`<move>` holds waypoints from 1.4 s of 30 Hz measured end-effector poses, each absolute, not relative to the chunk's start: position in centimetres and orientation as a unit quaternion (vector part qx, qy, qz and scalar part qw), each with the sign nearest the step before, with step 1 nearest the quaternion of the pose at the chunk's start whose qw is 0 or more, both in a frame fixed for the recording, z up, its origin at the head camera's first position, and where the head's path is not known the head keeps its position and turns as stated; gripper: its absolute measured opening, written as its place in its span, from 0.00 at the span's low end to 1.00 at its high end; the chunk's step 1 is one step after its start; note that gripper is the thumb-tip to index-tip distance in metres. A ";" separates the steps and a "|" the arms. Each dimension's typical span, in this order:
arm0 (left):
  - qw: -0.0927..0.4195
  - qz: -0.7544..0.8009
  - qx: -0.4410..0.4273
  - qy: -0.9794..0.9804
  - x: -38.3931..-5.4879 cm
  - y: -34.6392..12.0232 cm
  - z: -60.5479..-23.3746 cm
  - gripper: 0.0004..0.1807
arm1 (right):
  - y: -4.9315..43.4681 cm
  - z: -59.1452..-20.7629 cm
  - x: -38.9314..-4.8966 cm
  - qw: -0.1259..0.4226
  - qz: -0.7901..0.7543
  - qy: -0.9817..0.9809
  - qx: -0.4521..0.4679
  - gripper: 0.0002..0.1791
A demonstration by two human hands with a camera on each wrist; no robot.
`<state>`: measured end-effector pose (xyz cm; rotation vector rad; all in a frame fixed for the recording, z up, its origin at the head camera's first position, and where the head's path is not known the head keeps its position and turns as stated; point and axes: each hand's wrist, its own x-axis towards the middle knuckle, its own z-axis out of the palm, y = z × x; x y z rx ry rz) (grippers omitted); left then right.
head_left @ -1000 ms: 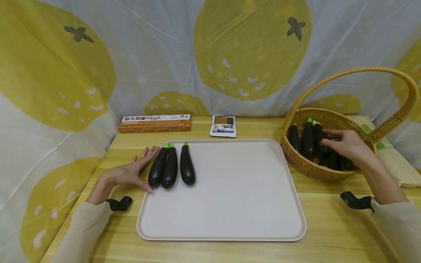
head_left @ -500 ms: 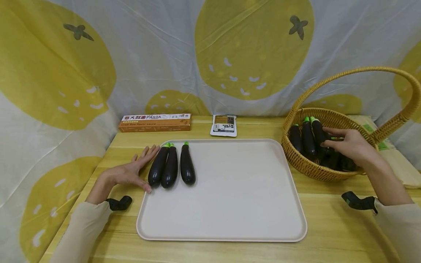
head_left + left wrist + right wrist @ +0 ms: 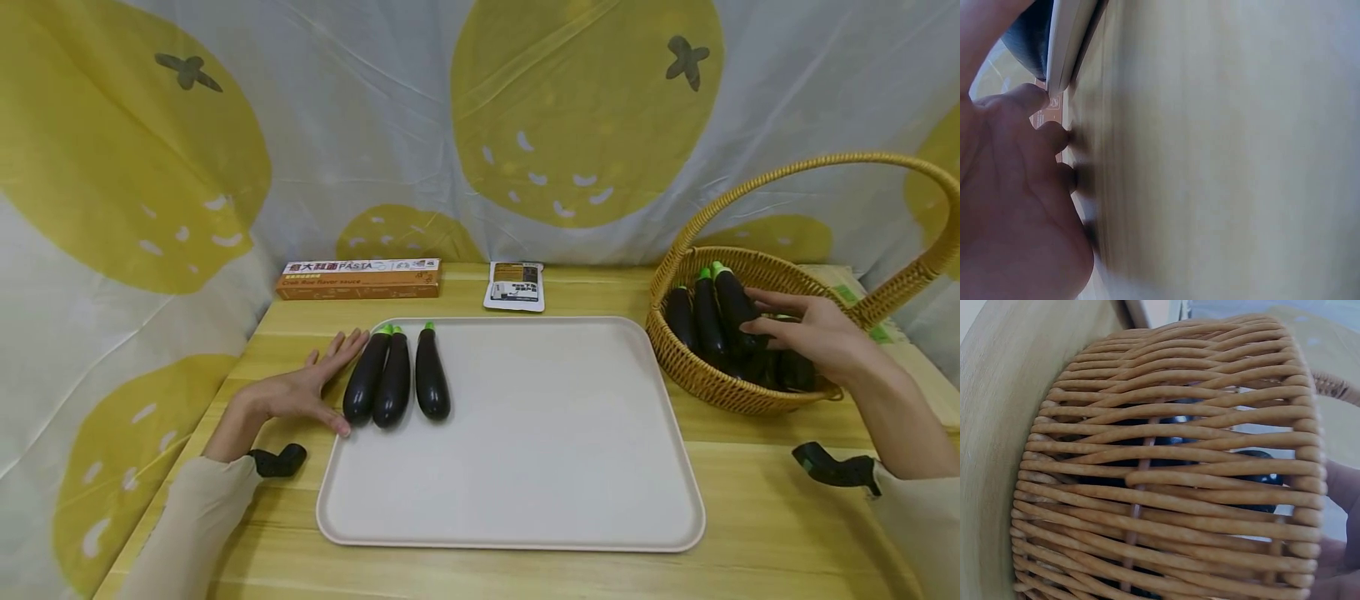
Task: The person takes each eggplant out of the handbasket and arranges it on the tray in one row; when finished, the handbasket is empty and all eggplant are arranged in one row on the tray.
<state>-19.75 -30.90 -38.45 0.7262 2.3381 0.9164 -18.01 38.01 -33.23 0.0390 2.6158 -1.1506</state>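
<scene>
My right hand (image 3: 828, 333) reaches over the rim of the wicker basket (image 3: 701, 382) and pinches a dark eggplant (image 3: 737, 307) with a green stem end. Several other eggplants lie in the basket around and under it. In the right wrist view the weave (image 3: 1179, 465) covers most of them, and a rounded eggplant end (image 3: 1257, 478) shows through a gap near the fingers. My left hand (image 3: 296, 395), fingers spread, rests at the left edge of the white tray (image 3: 540, 450). Close by it on the tray lie three eggplants (image 3: 392, 383), two side by side and one slightly apart.
Behind the tray stand an orange pasta box (image 3: 358, 280) and a small white-edged packet (image 3: 514, 287). A tall handle (image 3: 817, 160) arches over the basket. A beige and green package (image 3: 918, 371) lies right of it, and a patterned curtain (image 3: 360, 125) hangs behind the table.
The eggplant in my right hand has risen a little and tilted in the basket as the hand drew slightly right. My left hand and the three eggplants on the tray keep their places.
</scene>
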 end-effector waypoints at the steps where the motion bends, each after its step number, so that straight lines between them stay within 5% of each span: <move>1: 0.261 0.338 0.267 0.864 -19.7 -30.9 -38.4 0.77 | 38.1 -33.1 -17.9 0.143 -0.392 0.909 0.014 0.41; 23: 0.264 0.334 0.269 0.864 -19.6 -30.7 -38.2 0.77 | 38.5 -33.2 -14.1 0.110 -0.367 0.923 -0.036 0.36; 42: 0.261 0.332 0.270 0.865 -19.6 -30.7 -38.2 0.76 | 31.2 -30.9 -10.8 0.199 -0.418 0.876 -0.133 0.34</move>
